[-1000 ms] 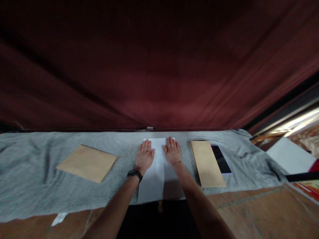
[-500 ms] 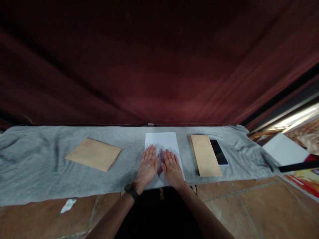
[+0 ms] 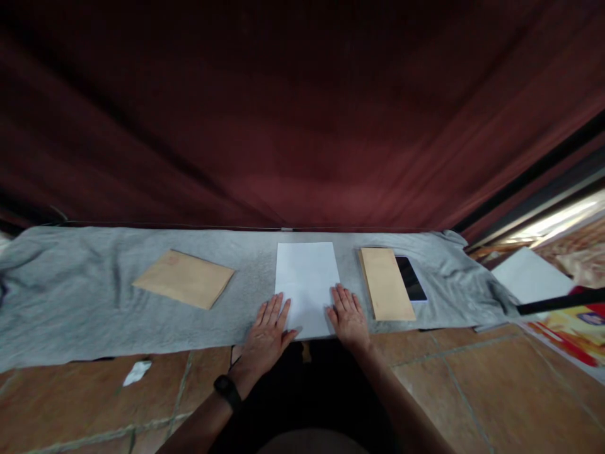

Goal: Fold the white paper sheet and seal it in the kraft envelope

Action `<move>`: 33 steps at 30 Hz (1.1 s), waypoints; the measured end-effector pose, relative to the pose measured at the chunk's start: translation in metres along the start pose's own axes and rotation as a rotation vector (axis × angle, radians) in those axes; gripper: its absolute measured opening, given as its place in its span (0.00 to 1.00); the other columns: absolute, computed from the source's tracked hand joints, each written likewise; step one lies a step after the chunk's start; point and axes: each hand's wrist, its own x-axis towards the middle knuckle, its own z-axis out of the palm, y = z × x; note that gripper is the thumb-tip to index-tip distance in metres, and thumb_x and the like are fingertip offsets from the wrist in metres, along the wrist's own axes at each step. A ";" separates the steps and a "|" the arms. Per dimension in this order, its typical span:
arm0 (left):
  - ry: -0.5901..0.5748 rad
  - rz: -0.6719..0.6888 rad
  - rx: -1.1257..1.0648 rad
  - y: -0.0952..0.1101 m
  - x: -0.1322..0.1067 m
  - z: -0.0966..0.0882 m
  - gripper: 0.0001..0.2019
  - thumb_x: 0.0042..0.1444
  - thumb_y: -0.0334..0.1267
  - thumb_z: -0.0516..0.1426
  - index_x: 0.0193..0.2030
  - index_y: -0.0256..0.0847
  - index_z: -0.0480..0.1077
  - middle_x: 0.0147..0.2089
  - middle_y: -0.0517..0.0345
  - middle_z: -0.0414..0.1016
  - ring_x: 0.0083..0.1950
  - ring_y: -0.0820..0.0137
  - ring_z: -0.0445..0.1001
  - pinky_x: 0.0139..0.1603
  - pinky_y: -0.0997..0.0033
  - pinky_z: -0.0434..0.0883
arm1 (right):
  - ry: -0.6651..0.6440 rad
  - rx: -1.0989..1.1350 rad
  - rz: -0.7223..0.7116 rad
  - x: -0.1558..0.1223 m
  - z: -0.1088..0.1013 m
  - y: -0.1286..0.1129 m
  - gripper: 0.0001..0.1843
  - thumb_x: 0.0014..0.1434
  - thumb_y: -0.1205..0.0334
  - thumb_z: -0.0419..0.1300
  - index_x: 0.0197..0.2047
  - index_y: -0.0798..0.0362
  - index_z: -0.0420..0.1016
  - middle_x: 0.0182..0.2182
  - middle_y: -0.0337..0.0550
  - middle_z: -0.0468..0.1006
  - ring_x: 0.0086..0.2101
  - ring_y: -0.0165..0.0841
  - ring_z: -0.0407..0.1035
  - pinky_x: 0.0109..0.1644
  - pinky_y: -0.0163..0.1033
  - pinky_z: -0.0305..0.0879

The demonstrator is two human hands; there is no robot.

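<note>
A white sheet of paper [image 3: 306, 277] lies flat on the grey cloth [image 3: 255, 252] in front of me. My left hand [image 3: 269, 331] rests at its lower left edge, fingers spread, thumb at the near corner. At the lower right edge lies my right hand [image 3: 348, 315], flat with its fingers stretched out. Neither hand grips anything. To the right is a stack of brown envelopes [image 3: 387, 284], just beyond my right hand. Another brown envelope pile [image 3: 186, 277] lies slantwise at the left.
A dark-screened phone [image 3: 410, 279] lies partly under the right envelopes. A dark red curtain [image 3: 302, 139] hangs behind the cloth-covered surface. Farther right are a white sheet [image 3: 533, 276] and a colourful printed package [image 3: 571, 331]. A scrap of white paper [image 3: 137, 372] lies on the tiled floor [image 3: 510, 378].
Both hands have moved apart and toward me, from the middle of the paper to its lower side edges. More of the sheet now shows. The view has shifted slightly.
</note>
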 end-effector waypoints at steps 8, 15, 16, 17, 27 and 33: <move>-0.076 0.184 -0.001 0.022 -0.005 -0.007 0.27 0.68 0.39 0.49 0.73 0.54 0.53 0.76 0.59 0.52 0.77 0.61 0.48 0.75 0.45 0.49 | -0.027 0.058 -0.083 -0.020 -0.013 -0.011 0.31 0.72 0.57 0.47 0.74 0.57 0.50 0.70 0.52 0.57 0.69 0.45 0.51 0.71 0.57 0.49; -0.085 0.190 -0.031 0.019 0.018 -0.005 0.26 0.69 0.37 0.48 0.72 0.55 0.56 0.74 0.58 0.57 0.75 0.61 0.53 0.74 0.45 0.50 | -0.045 0.101 -0.056 -0.002 -0.019 -0.027 0.28 0.72 0.57 0.47 0.71 0.55 0.58 0.70 0.51 0.59 0.68 0.46 0.52 0.72 0.60 0.43; -0.086 0.202 -0.034 0.018 0.020 -0.005 0.26 0.69 0.37 0.48 0.72 0.55 0.56 0.74 0.58 0.57 0.75 0.61 0.53 0.75 0.46 0.50 | -0.043 0.103 -0.051 0.001 -0.019 -0.029 0.27 0.73 0.56 0.47 0.71 0.55 0.59 0.69 0.50 0.59 0.68 0.46 0.53 0.72 0.60 0.43; -0.087 0.213 -0.037 0.017 0.021 -0.005 0.26 0.69 0.36 0.48 0.72 0.55 0.56 0.74 0.58 0.57 0.75 0.62 0.53 0.75 0.47 0.50 | -0.040 0.105 -0.046 0.004 -0.018 -0.030 0.27 0.73 0.56 0.47 0.70 0.55 0.60 0.69 0.50 0.60 0.68 0.46 0.53 0.72 0.61 0.42; -0.090 0.242 -0.059 0.007 0.019 0.002 0.26 0.69 0.36 0.46 0.73 0.49 0.56 0.74 0.56 0.57 0.75 0.64 0.53 0.75 0.51 0.50 | -0.028 0.137 -0.018 0.007 -0.004 -0.055 0.26 0.72 0.60 0.48 0.71 0.51 0.59 0.68 0.48 0.62 0.67 0.42 0.56 0.72 0.57 0.48; -0.058 0.170 -0.039 0.014 0.016 -0.004 0.26 0.69 0.40 0.47 0.73 0.45 0.55 0.74 0.52 0.57 0.75 0.61 0.54 0.74 0.48 0.52 | -0.012 0.134 -0.033 0.001 -0.003 -0.049 0.26 0.72 0.58 0.49 0.70 0.52 0.61 0.69 0.47 0.61 0.67 0.42 0.57 0.72 0.54 0.48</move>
